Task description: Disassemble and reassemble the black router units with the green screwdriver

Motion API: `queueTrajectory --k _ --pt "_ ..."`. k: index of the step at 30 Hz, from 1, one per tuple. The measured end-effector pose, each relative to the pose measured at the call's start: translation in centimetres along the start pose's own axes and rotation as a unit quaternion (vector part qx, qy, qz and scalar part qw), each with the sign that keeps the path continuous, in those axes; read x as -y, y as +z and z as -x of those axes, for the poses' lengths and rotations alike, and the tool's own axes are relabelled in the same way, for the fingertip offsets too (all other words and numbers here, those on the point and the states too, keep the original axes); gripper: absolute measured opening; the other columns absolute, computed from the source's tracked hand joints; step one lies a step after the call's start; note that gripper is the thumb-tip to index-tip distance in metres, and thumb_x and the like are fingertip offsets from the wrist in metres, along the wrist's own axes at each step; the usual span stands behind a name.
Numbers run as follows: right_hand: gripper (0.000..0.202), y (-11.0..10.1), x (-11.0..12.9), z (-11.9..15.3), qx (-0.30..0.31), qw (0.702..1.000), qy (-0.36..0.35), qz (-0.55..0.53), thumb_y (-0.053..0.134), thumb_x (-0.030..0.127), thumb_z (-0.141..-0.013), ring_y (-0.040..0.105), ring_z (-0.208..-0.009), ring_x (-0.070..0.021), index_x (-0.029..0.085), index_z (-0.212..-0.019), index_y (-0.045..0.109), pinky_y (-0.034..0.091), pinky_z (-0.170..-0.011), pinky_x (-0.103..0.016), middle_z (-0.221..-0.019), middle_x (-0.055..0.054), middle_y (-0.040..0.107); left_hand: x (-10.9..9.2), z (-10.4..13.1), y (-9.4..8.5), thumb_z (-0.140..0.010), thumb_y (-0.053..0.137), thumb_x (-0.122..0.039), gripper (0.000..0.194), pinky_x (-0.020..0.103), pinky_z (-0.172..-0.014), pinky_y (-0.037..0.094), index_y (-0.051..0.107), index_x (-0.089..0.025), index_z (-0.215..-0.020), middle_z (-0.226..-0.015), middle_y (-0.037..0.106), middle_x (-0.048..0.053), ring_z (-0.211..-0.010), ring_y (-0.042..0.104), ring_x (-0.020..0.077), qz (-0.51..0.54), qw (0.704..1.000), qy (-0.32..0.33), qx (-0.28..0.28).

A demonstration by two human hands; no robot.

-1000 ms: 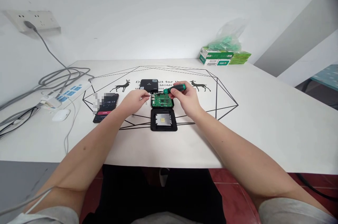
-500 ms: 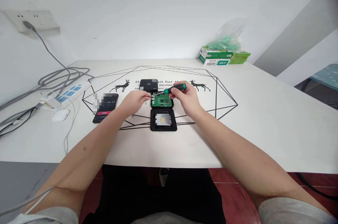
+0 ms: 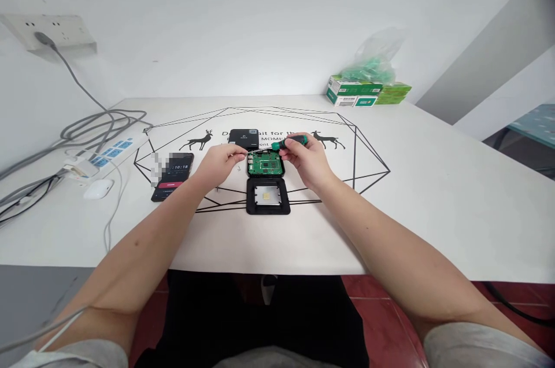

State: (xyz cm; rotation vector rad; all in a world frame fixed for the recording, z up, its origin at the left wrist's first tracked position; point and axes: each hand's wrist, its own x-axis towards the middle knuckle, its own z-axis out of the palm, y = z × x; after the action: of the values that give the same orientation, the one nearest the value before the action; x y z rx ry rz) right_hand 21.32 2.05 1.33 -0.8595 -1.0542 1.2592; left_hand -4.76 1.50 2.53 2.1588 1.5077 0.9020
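My right hand (image 3: 311,166) is closed around the green and black handle of a screwdriver (image 3: 289,142), whose shaft points left. At its tip, above the board's upper left corner, the fingers of my left hand (image 3: 217,165) are pinched together; anything between them is too small to make out. Below the shaft lies a green circuit board (image 3: 265,166) in an opened black case. Nearer me rests a square black cover (image 3: 285,206) with a metal plate (image 3: 261,197) inside. A black box (image 3: 243,138) sits just behind. Tiny screw-like pieces (image 3: 239,169) lie left of the board.
To the left are a phone (image 3: 174,176) showing a timer, a white earbud case (image 3: 99,189), a power strip (image 3: 113,154) and coiled grey cables (image 3: 104,123). Green and white boxes (image 3: 353,90) with a plastic bag (image 3: 370,70) on top stand at the back right.
The screwdriver has shifted slightly up and right, its shaft now flatter along the board's far edge. My left fingertips have moved slightly up with its tip.
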Motion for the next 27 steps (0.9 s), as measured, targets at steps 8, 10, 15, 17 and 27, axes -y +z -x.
queueTrajectory --k 8,10,15,17,27 --pt "0.045 0.1 -0.3 0.1 -0.003 1.0 0.02 0.007 0.096 0.052 -0.073 0.071 -0.071 -0.0119 0.024 -0.092 0.066 0.064 -0.074 -0.029 -0.079 0.002 0.075 -0.4 0.2 0.9 -0.092 0.078 -0.031 0.018 0.047 -0.108 0.059 0.09 -0.027 -0.106 -0.115 0.086 0.005 -0.111 0.076 0.028 0.155 0.985 -0.07 -0.029" --pt "0.047 0.2 -0.2 0.1 -0.002 1.0 0.019 0.002 0.097 0.054 -0.072 0.071 -0.071 -0.0116 0.024 -0.091 0.066 0.063 -0.074 -0.029 -0.08 0.002 0.076 -0.6 0.3 0.9 -0.091 0.08 -0.031 0.019 0.048 -0.11 0.058 0.091 -0.026 -0.106 -0.113 0.086 0.006 -0.111 0.077 0.0279 0.19 0.978 -0.082 -0.036" --pt "0.046 0.0 -0.1 0.1 -0.01 1.0 0.019 -0.009 0.097 0.052 -0.073 0.071 -0.073 -0.0124 0.025 -0.091 0.064 0.063 -0.072 -0.029 -0.082 0.001 0.077 -0.2 0.2 0.9 -0.088 0.084 -0.035 0.026 0.047 -0.108 0.058 0.091 -0.024 -0.11 -0.104 0.087 0.007 -0.106 0.077 0.028 0.235 0.966 -0.099 -0.041" --pt "0.045 -0.1 -0.2 0.0 -0.015 1.0 0.02 -0.01 0.096 0.051 -0.074 0.071 -0.073 -0.0124 0.025 -0.09 0.063 0.062 -0.072 -0.029 -0.083 0.001 0.077 -0.1 0.1 0.9 -0.087 0.084 -0.037 0.028 0.046 -0.107 0.058 0.091 -0.023 -0.111 -0.103 0.086 0.007 -0.106 0.077 0.0279 0.237 0.965 -0.1 -0.041" --pt "0.046 0.2 -0.2 0.2 -0.002 1.0 0.007 0.007 0.096 0.054 -0.073 0.07 -0.073 -0.0121 0.025 -0.092 0.065 0.062 -0.073 -0.029 -0.085 0.001 0.076 -0.2 -0.1 1.1 -0.09 0.081 -0.035 0.024 0.044 -0.103 0.06 0.09 -0.022 -0.107 -0.1 0.086 0.008 -0.1 0.078 0.0267 0.219 0.969 -0.107 -0.03"
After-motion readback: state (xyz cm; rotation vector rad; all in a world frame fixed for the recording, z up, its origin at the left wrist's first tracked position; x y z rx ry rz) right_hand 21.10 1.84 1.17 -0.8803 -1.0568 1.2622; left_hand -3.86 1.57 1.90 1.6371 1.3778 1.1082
